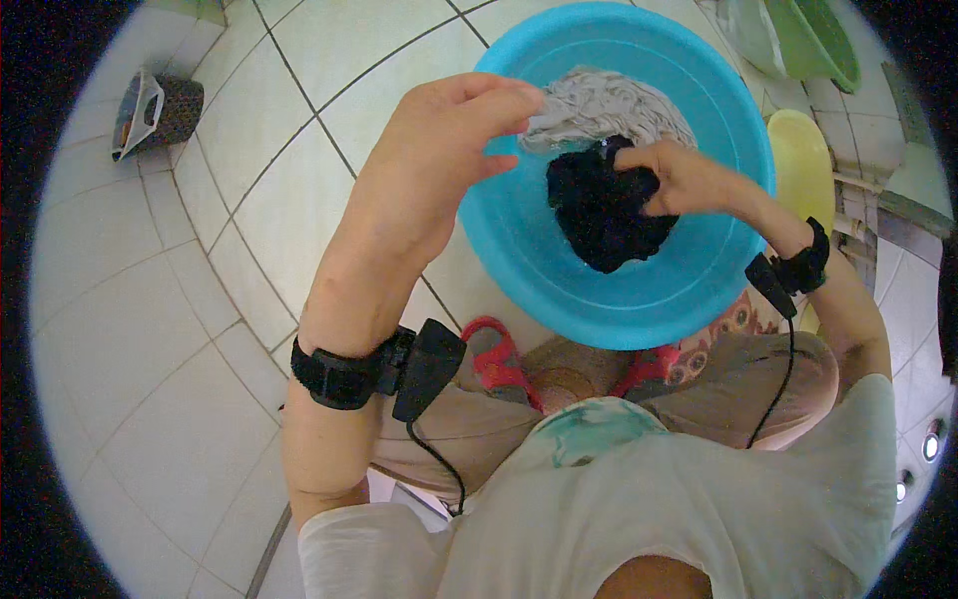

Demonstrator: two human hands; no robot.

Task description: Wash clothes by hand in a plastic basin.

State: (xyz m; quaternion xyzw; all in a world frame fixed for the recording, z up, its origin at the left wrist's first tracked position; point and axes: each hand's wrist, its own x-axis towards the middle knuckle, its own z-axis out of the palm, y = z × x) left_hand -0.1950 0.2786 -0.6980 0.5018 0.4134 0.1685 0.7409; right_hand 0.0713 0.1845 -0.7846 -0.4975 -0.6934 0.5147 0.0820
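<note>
A round blue plastic basin (524, 288) stands on the tiled floor in front of me. Inside it, a crumpled black cloth (602, 224) lies against a wrinkled pale grey cloth (606, 105). My right hand (685, 180) grips the upper right part of the black cloth, its fingertips partly hidden in the folds. Over the basin's left rim hovers my left hand (468, 127), with thumb and fingers apart and nothing between them. Its fingertips come close to the grey cloth's left end in the view; whether they touch cannot be told.
Right of the basin are a yellow plastic basin (801, 165) and a green plastic container (827, 45). A dark woven-look basket (176, 111) sits by the left wall. My feet in red slippers (498, 356) are close to the basin's near side. Cables hang from both black wrist straps (344, 378).
</note>
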